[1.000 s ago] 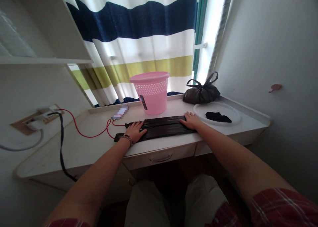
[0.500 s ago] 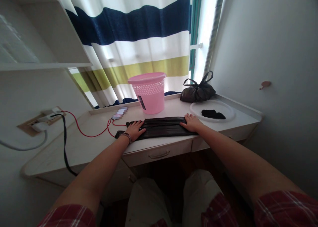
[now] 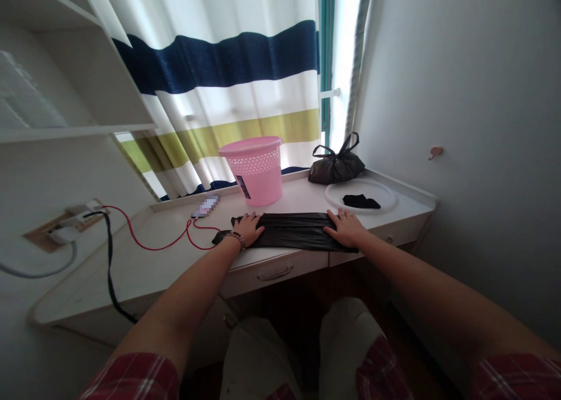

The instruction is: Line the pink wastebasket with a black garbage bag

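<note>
A black plastic bag (image 3: 293, 230), flattened into a long folded strip, is lying on the white desk (image 3: 162, 271), on the near side of the pink basket (image 3: 258, 178). It extends sideways, and its right end goes further right than the basket does. The left hand (image 3: 249, 230), with a beaded bracelet (image 3: 238, 240) at the wrist, rests on the strip's left part, just nearer than the basket. The right hand (image 3: 347, 229) rests on its right end, nearer and to the right of the basket. Both hands are spread flat upon the plastic, with fingers extended; neither is clenched or closed around anything.

To the left of the basket there is a phone (image 3: 205, 206) with a blurred screen, and a red cable (image 3: 153, 249) runs from it further left to a wall socket (image 3: 70, 225). To the right of the basket sits a tied dark bag (image 3: 336, 169); nearer than this bag, a small black piece (image 3: 362, 201) lies within a round white lid (image 3: 333, 200). Behind the basket hangs a striped curtain (image 3: 241, 99).
</note>
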{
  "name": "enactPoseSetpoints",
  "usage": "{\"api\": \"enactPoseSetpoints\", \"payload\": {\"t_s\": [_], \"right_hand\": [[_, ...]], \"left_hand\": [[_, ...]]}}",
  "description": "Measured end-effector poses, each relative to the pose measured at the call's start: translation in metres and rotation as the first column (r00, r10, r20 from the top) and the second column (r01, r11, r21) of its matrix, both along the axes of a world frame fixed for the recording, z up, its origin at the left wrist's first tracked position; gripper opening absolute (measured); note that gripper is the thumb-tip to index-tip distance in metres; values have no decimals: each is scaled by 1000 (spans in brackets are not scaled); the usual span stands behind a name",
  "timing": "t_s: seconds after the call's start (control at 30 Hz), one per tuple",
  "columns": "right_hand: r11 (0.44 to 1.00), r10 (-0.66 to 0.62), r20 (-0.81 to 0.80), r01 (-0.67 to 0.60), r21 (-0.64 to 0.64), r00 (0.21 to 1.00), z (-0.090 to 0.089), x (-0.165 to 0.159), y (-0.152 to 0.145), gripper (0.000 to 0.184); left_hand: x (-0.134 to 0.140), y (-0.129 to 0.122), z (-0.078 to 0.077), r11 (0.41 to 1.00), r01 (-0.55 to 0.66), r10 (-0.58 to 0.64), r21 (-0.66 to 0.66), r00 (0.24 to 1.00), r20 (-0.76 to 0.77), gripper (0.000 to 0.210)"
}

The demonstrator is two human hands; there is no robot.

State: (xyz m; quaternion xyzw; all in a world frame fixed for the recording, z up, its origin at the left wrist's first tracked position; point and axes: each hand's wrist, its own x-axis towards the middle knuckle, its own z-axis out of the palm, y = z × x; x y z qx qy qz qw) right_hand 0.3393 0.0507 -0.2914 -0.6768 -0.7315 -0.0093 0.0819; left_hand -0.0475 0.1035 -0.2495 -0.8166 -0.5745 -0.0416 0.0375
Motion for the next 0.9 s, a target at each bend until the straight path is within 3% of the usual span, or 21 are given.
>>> {"api": "enactPoseSetpoints", "payload": {"t_s": [0.07,0.2,0.3,0.5,0.63,0.77,0.9], "right_hand": [[1000,-2,3,2,11,1000,1,-1,-3,88],[1000,7,20,-7,-7,1000,3,-3,-4,84],[999,11,43,-9,-33,999,6,-3,-4,86],[990,81,70,-72,-123,994,37,-4,11,83],[955,296,4,-296,10,955,50,-25,36,68],[879,477,-56,-474,54,877,30,-52,53,64],[878,478,-24,-478,13,878,5,-62,60,62]], "left_hand": [[31,-12,6,999,34,-36,38,998,60,61],[97,-46,4,947,320,-317,-8,941,120,66],[123,-61,-6,941,322,-308,-109,943,124,74],[113,-53,-11,923,368,-357,-114,928,105,77],[103,-49,-5,886,448,-440,-116,893,89,76],[97,-50,-1,855,505,-499,-118,863,77,77],[90,-51,1,838,535,-528,-109,845,85,77]]}}
